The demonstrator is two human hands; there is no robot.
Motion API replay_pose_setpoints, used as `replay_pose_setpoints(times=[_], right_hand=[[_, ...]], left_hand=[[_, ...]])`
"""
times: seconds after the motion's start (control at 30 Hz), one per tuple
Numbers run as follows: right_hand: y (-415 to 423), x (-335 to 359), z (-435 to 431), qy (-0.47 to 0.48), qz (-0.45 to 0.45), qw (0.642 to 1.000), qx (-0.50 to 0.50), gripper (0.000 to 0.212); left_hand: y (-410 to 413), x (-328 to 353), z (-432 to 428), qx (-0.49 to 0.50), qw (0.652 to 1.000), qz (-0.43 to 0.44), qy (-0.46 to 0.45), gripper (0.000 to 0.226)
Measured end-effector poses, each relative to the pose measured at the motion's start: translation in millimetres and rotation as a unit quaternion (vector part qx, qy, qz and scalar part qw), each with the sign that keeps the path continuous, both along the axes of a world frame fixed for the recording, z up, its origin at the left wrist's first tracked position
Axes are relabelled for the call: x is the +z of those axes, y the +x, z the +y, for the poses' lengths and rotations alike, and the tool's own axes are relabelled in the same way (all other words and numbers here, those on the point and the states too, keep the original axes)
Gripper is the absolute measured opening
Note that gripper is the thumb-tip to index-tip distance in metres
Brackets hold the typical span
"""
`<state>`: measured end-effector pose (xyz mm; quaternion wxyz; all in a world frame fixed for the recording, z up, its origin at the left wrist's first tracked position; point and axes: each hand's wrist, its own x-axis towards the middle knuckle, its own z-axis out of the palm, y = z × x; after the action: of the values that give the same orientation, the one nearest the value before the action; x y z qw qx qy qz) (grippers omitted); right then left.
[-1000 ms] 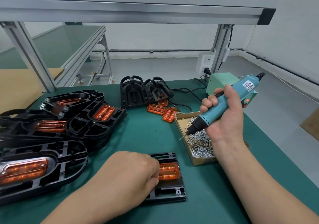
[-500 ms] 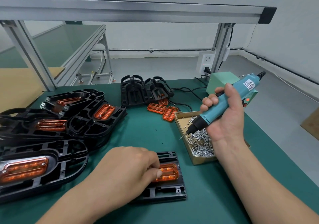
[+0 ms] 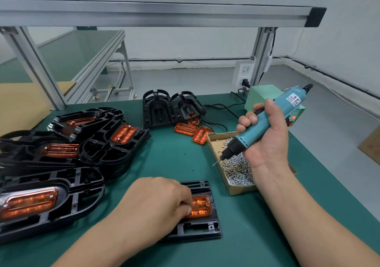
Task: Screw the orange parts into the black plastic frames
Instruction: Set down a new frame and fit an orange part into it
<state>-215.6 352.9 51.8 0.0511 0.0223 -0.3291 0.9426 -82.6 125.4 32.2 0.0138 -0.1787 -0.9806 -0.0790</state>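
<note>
So that the orange part (image 3: pixel 202 207) sits true in the black frame (image 3: pixel 197 229), the left hand (image 3: pixel 156 205) pinches it. Right of the frame, the right hand (image 3: pixel 267 145) grips the screwdriver (image 3: pixel 290 102).

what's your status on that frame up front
Left-hand grip holds orange part in black frame. Right-hand grip holds screwdriver over screw box, bit off the frame. Nothing between bit and frame.
</note>
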Motion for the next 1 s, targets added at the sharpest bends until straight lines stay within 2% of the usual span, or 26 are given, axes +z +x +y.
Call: replay_pose_setpoints(times=[0.1,0.2,0.27,0.33,0.4,0.5,0.7,1.0], right_hand=[[1,-1,-1,0.005,-0.002,1.000,0.006,0.023],[1,-2,-1,0.008,-0.005,1.000,0.004,0.022],[1,-2,-1,0.006,-0.005,1.000,0.002,0.023],[0,-1,0,0.003,-0.002,1.000,-0.001,0.023],[-1,0,0,-0.002,0.003,1.000,0.002,0.023],[-1,-1,0,-0.004,0.006,1.000,0.003,0.024],[0,-2,-1,0.001,0.006,1.000,0.012,0.023],[0,-3,-2,0.004,0.004,1.000,0.014,0.023]], left_hand=[[-2,-4,4,0.012,1.000,-0.007,-0.005,0.022],[-3,-5,-2,0.006,0.999,-0.021,0.030,0.024],[-4,-1,-10,0.009,0.992,-0.064,0.111,0.022],[-7,4,-19,0.026,0.967,-0.118,0.224,0.021],[-9,7,-29,0.055,0.954,-0.117,0.271,0.022],[-11,7,-40,0.086,0.961,-0.097,0.244,0.024],[-7,9,-26,0.097,0.988,-0.077,0.088,0.061],[-3,9,-17,0.117,0.990,-0.056,0.049,0.068]])
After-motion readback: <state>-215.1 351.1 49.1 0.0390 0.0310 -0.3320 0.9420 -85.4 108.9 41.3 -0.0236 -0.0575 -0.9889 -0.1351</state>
